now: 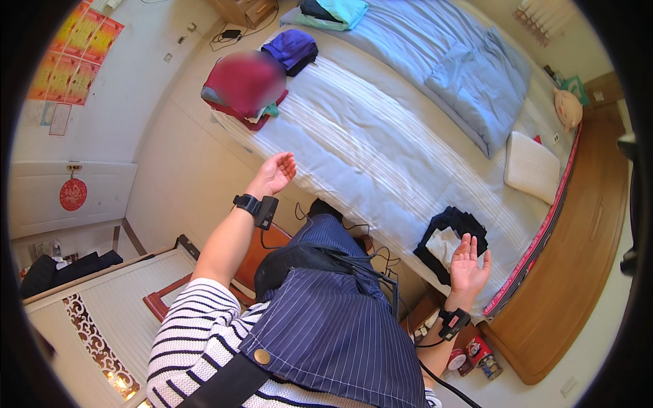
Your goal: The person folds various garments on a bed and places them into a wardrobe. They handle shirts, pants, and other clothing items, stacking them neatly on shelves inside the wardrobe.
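Observation:
Palm up and empty, my left hand (pixel 277 173) is raised near the bed's front edge, fingers slightly curled. My right hand (pixel 469 268), also palm up with the fingers apart, holds nothing. It is beside or over a black cloth item (pixel 459 217) with a white cloth (pixel 443 247) on top; whether it touches them I cannot tell. A dark red pile of clothing (pixel 229 84), partly blurred, lies at the bed's far left corner, next to folded purple and black clothing (pixel 292 48). Both wrists wear black strapped devices with cables.
The bed's striped sheet (pixel 357 137) bears a crumpled blue quilt (pixel 454 76), a white pillow (pixel 533 166) and a plush toy (pixel 568 108). A wooden headboard (pixel 571 245) stands at right. Cables run about my lap, near a reddish-brown chair (pixel 260 260). Tins (pixel 479 352) stand at lower right.

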`<act>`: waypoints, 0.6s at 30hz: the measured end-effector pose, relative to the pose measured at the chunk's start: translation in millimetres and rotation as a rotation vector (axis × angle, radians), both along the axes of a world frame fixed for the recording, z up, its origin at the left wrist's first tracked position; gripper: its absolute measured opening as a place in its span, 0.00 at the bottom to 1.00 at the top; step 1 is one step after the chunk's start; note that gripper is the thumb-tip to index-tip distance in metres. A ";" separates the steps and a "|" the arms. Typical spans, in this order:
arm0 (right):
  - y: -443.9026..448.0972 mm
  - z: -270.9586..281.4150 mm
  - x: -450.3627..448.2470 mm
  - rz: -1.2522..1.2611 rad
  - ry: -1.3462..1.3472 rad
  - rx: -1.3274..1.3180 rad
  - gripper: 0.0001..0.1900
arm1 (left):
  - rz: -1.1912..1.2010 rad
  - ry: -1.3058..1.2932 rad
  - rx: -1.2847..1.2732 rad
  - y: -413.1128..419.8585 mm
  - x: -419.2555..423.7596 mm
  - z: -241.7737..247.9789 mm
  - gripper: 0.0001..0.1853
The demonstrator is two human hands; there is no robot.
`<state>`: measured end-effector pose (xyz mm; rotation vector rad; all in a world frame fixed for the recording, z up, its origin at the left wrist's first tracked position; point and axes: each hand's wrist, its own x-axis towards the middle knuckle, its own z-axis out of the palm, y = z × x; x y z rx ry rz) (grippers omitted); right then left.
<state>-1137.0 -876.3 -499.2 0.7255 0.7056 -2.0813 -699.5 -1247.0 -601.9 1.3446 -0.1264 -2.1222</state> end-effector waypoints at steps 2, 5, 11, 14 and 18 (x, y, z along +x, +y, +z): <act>-24.5 4.8 12.1 0.040 0.017 -0.009 0.31 | 0.045 0.011 -0.003 -19.9 17.4 -6.9 0.07; -66.7 2.6 25.1 0.036 0.013 0.060 0.30 | 0.053 0.013 0.020 -66.4 27.9 -26.9 0.08; -152.8 7.5 72.9 -0.006 -0.019 0.135 0.31 | -0.062 0.057 0.086 -177.6 15.8 -68.2 0.09; -195.3 12.3 94.9 -0.008 -0.044 0.174 0.31 | -0.083 0.079 0.081 -241.3 -7.5 -95.4 0.22; -232.7 22.7 117.5 -0.007 -0.033 0.230 0.30 | -0.056 0.060 0.109 -321.7 -51.4 -136.9 0.59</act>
